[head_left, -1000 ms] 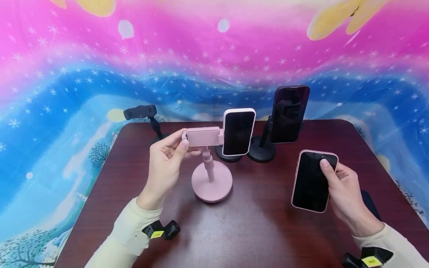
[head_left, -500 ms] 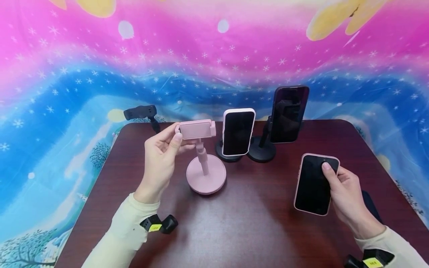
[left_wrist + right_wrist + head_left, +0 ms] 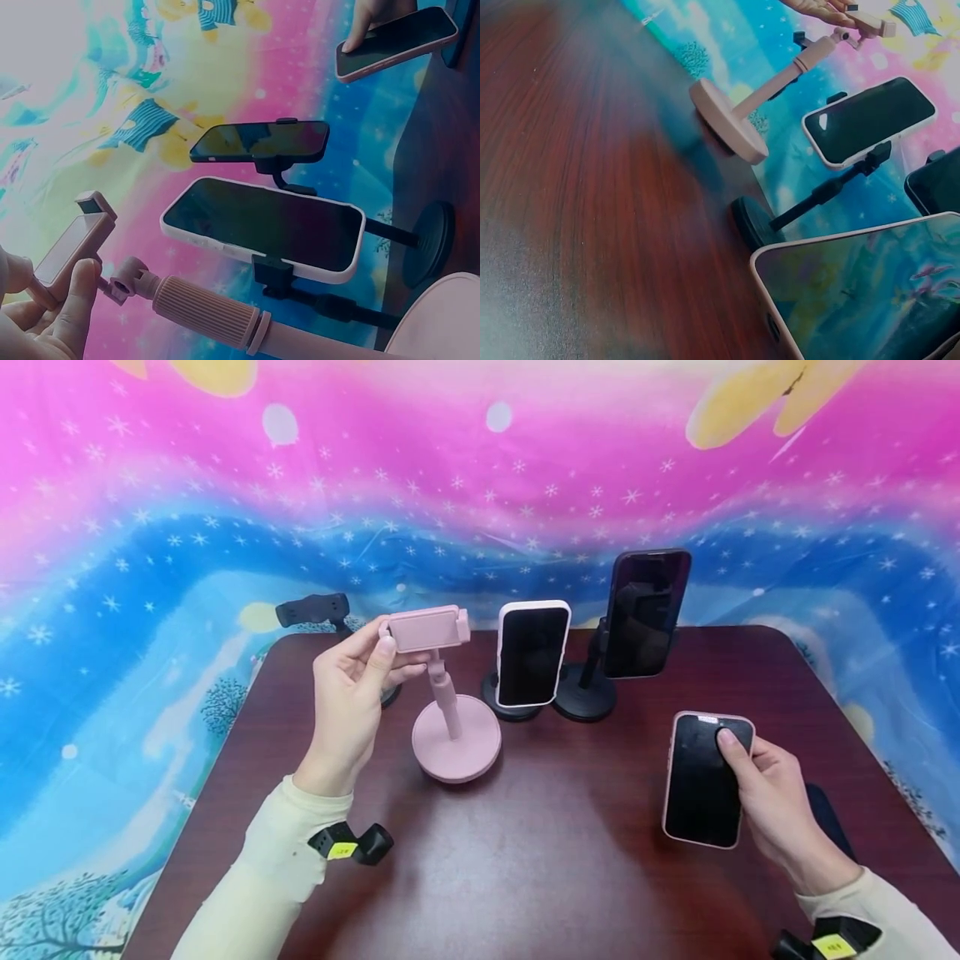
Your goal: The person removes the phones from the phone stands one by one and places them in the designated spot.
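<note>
My left hand (image 3: 348,706) pinches the left end of a pink phone stand's clamp (image 3: 424,629), thumb in front and fingers behind. No phone sits in this clamp. The stand's round base (image 3: 456,752) is below, and in the right wrist view the pink base (image 3: 724,124) leans at the table edge line with a dark shadow under it. My right hand (image 3: 776,802) grips a phone in a pink case (image 3: 705,781), screen up, thumb on its upper right corner. In the left wrist view the pink stand's ribbed neck (image 3: 206,307) runs toward the clamp.
Behind, a white-cased phone (image 3: 532,653) and a dark phone (image 3: 648,614) are held upright on black stands. Another black stand (image 3: 313,608) with a bare clamp is at the back left, partly behind my left hand. A dark flat object (image 3: 828,818) lies beside my right wrist.
My left hand has carried the pink stand back and to the left, away from the white-cased phone. The phone in my right hand has dropped slightly and tilted.
</note>
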Demonstrator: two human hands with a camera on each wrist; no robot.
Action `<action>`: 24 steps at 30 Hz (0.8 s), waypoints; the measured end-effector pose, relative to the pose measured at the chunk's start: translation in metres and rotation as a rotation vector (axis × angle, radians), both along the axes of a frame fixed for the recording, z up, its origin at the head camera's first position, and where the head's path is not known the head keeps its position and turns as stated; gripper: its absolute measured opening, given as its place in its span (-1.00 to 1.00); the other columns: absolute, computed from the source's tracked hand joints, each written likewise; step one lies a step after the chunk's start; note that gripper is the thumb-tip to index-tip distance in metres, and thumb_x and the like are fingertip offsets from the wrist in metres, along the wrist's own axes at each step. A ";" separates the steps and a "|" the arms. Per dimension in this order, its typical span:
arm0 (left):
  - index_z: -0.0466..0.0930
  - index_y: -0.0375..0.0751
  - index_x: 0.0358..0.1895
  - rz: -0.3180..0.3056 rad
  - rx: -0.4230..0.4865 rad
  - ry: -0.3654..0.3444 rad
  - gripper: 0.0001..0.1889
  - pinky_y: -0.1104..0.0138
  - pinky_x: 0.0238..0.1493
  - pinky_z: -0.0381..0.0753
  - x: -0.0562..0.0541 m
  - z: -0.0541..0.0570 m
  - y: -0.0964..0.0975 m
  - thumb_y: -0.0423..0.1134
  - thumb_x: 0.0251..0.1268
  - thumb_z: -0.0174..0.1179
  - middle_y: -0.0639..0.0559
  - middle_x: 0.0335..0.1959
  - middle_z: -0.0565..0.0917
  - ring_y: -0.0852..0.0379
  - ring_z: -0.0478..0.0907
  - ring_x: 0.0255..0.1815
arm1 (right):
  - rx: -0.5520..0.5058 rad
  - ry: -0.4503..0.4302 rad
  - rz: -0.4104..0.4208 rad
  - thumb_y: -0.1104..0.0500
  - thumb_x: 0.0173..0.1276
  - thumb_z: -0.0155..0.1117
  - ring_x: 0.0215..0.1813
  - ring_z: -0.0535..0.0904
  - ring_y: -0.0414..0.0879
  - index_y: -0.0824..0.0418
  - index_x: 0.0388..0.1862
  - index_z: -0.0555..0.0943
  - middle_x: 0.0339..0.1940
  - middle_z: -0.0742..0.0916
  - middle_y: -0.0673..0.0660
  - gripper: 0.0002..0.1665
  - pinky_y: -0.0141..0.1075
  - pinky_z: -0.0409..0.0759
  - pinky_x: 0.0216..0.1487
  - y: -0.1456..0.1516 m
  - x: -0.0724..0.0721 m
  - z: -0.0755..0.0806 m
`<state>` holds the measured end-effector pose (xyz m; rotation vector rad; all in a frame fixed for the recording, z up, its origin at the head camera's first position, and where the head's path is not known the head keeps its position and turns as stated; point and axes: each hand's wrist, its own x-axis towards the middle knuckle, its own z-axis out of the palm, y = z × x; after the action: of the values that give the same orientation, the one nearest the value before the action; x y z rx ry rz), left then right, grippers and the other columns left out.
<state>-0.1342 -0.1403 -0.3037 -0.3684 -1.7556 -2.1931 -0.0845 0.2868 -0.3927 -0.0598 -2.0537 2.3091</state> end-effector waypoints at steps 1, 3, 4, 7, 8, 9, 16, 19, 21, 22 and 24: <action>0.53 -0.44 0.28 0.006 -0.002 -0.004 -0.64 0.23 -0.07 0.80 -0.001 0.001 0.000 -0.36 0.53 0.09 0.01 -0.07 0.78 0.09 0.81 -0.21 | 0.007 -0.006 -0.002 0.18 0.62 0.04 -0.45 0.76 -0.26 0.01 -0.24 0.76 -0.45 0.83 -0.09 -0.65 -0.38 0.73 -0.46 0.000 0.000 -0.001; 0.53 -0.43 0.28 0.013 0.000 -0.011 -0.64 0.24 -0.06 0.80 -0.003 0.002 -0.001 -0.36 0.53 0.09 0.00 -0.06 0.77 0.09 0.81 -0.21 | 0.021 -0.020 -0.005 0.16 0.63 0.04 -0.47 0.76 -0.26 0.00 -0.25 0.76 -0.47 0.83 -0.09 -0.65 -0.38 0.73 -0.46 0.001 0.000 -0.002; 0.53 -0.43 0.29 0.013 0.003 -0.014 -0.64 0.24 -0.06 0.80 -0.004 0.002 -0.001 -0.36 0.53 0.09 -0.01 -0.06 0.77 0.09 0.81 -0.21 | 0.031 -0.027 -0.006 0.15 0.63 0.04 -0.47 0.76 -0.26 -0.01 -0.26 0.76 -0.48 0.83 -0.09 -0.65 -0.38 0.72 -0.47 0.002 0.000 -0.002; 0.52 -0.44 0.29 0.012 0.023 -0.021 -0.63 0.26 -0.08 0.80 -0.007 0.004 -0.002 -0.35 0.54 0.08 -0.03 -0.07 0.76 0.11 0.80 -0.23 | 0.057 -0.043 -0.006 0.14 0.63 0.04 -0.49 0.76 -0.26 -0.02 -0.28 0.74 -0.49 0.82 -0.10 -0.65 -0.37 0.72 -0.48 0.003 0.000 -0.004; 0.52 -0.44 0.29 0.010 0.029 -0.023 -0.63 0.27 -0.08 0.80 -0.009 0.004 -0.002 -0.34 0.54 0.07 -0.03 -0.07 0.76 0.11 0.80 -0.23 | 0.064 -0.046 -0.005 0.13 0.63 0.04 -0.49 0.76 -0.26 -0.02 -0.28 0.74 -0.50 0.82 -0.10 -0.65 -0.37 0.72 -0.48 0.004 0.000 -0.004; 0.52 -0.45 0.29 0.009 0.036 -0.024 -0.63 0.28 -0.09 0.80 -0.010 0.004 -0.002 -0.34 0.54 0.07 -0.04 -0.07 0.76 0.11 0.80 -0.24 | 0.071 -0.049 -0.004 0.13 0.63 0.03 -0.49 0.76 -0.26 -0.02 -0.28 0.74 -0.50 0.82 -0.10 -0.65 -0.37 0.72 -0.48 0.004 0.000 -0.005; 0.52 -0.41 0.30 0.017 0.029 -0.033 -0.62 0.30 -0.06 0.79 -0.017 0.005 -0.005 -0.33 0.54 0.08 -0.08 -0.03 0.73 0.13 0.79 -0.22 | 0.091 -0.064 -0.001 0.12 0.63 0.03 -0.49 0.75 -0.26 -0.03 -0.29 0.74 -0.51 0.82 -0.10 -0.65 -0.38 0.71 -0.49 0.010 0.000 -0.007; 0.52 -0.40 0.30 0.021 0.025 -0.043 -0.62 0.31 -0.05 0.78 -0.021 0.005 -0.007 -0.33 0.53 0.09 -0.10 -0.02 0.73 0.13 0.79 -0.22 | 0.097 -0.078 -0.007 0.12 0.63 0.04 -0.49 0.75 -0.27 -0.04 -0.30 0.74 -0.52 0.82 -0.10 -0.65 -0.38 0.71 -0.49 0.013 -0.001 -0.008; 0.53 -0.39 0.31 0.023 0.013 -0.051 -0.62 0.31 -0.04 0.78 -0.023 0.004 -0.007 -0.32 0.52 0.10 -0.10 -0.01 0.72 0.13 0.80 -0.21 | 0.109 -0.094 -0.014 0.11 0.63 0.05 -0.49 0.74 -0.27 -0.04 -0.32 0.74 -0.53 0.81 -0.11 -0.64 -0.39 0.70 -0.49 0.015 -0.002 -0.008; 0.53 -0.39 0.31 0.026 0.008 -0.054 -0.61 0.31 -0.04 0.78 -0.024 0.004 -0.008 -0.32 0.52 0.10 -0.10 0.00 0.72 0.13 0.80 -0.21 | 0.114 -0.101 -0.018 0.10 0.62 0.05 -0.50 0.74 -0.28 -0.04 -0.33 0.74 -0.53 0.81 -0.11 -0.64 -0.39 0.70 -0.49 0.017 -0.002 -0.009; 0.52 -0.39 0.32 0.025 -0.001 -0.057 -0.60 0.31 -0.03 0.78 -0.027 0.003 -0.008 -0.31 0.52 0.10 -0.10 0.01 0.71 0.13 0.80 -0.20 | 0.127 -0.118 -0.022 0.09 0.62 0.06 -0.50 0.73 -0.29 -0.03 -0.36 0.74 -0.55 0.80 -0.11 -0.63 -0.40 0.69 -0.49 0.020 -0.002 -0.009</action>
<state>-0.1613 -0.1482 -0.3011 -0.2851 -1.7807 -2.2058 -0.0865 0.3065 -0.4021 -0.2173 -2.2378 2.2071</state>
